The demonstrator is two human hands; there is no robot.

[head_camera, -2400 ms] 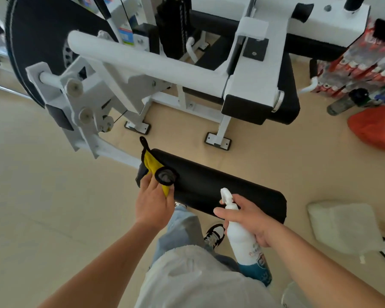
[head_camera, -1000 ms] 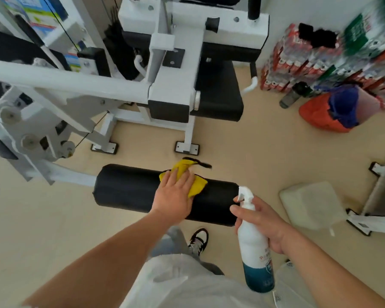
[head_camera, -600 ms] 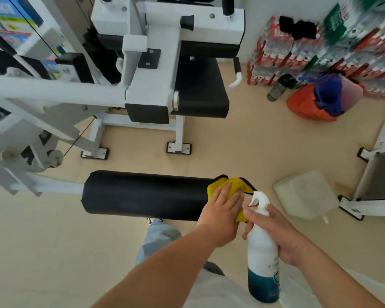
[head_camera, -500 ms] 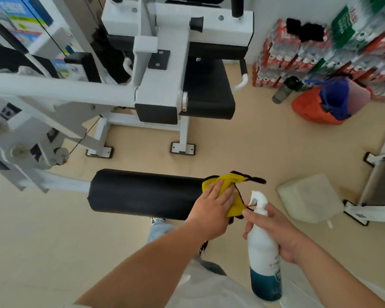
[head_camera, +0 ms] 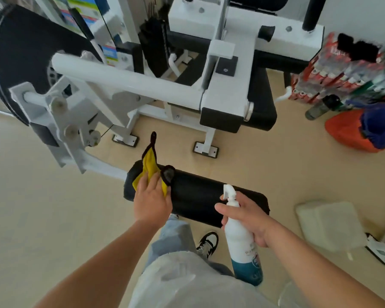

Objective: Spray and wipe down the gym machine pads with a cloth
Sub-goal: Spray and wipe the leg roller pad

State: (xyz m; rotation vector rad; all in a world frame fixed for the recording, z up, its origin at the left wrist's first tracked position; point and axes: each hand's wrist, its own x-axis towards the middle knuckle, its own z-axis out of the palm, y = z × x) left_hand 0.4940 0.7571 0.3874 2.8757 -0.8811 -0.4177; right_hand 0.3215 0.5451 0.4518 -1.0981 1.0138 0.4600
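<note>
left hand (head_camera: 152, 200) presses cloth (head_camera: 149, 169) on roller pad (head_camera: 198, 197) — right hand (head_camera: 249, 215) grips spray bottle (head_camera: 242, 243)

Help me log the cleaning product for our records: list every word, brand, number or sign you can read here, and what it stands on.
Nothing here can be read.
White spray bottle with a teal base, in the right hand: the label print is too blurred to read.
Coloured posters behind the white machine: too blurred.
Red-labelled bottle packs at the wall: too blurred.
</note>
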